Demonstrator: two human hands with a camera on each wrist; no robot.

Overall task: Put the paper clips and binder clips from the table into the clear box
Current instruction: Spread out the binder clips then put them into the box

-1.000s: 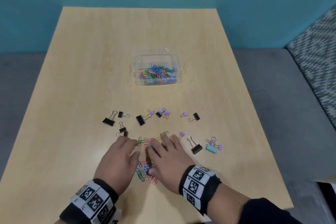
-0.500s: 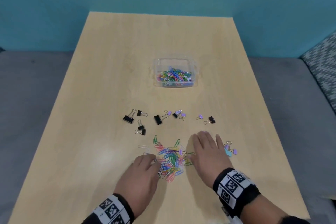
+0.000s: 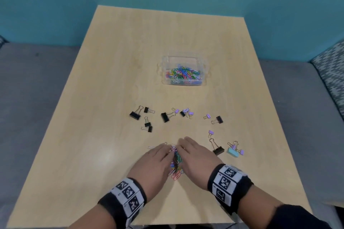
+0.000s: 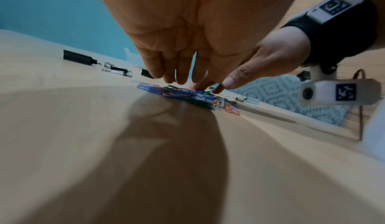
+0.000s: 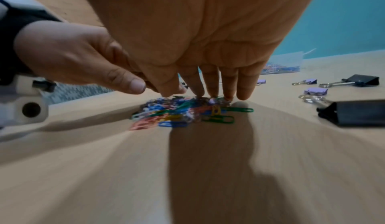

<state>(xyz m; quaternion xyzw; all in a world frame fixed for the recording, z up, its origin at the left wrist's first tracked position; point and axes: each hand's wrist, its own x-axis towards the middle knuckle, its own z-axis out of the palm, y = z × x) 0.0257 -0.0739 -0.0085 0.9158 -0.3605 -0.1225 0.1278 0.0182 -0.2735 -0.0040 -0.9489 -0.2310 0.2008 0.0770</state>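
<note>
A pile of coloured paper clips (image 3: 176, 163) lies near the table's front edge, squeezed between my two hands. My left hand (image 3: 163, 149) presses on it from the left with straight fingers, and my right hand (image 3: 184, 145) from the right. In the right wrist view the fingertips (image 5: 212, 94) touch the top of the pile (image 5: 183, 113). The left wrist view shows the same pile (image 4: 187, 95) under straight fingers (image 4: 177, 76). The clear box (image 3: 183, 59) stands mid-table holding several paper clips. Black (image 3: 165, 117), purple (image 3: 208, 116) and light blue (image 3: 232, 152) binder clips lie scattered between.
One loose paper clip (image 3: 151, 147) lies just left of my left hand. A black binder clip (image 3: 218, 149) sits close to my right hand. The wooden table (image 3: 111, 98) is bordered by a grey surface, a patterned cushion (image 3: 331, 72) and a teal wall.
Half a second ago my hands were apart with the paper clips spread between them. Both hands have moved inward and bunched the clips into a narrow pile.
</note>
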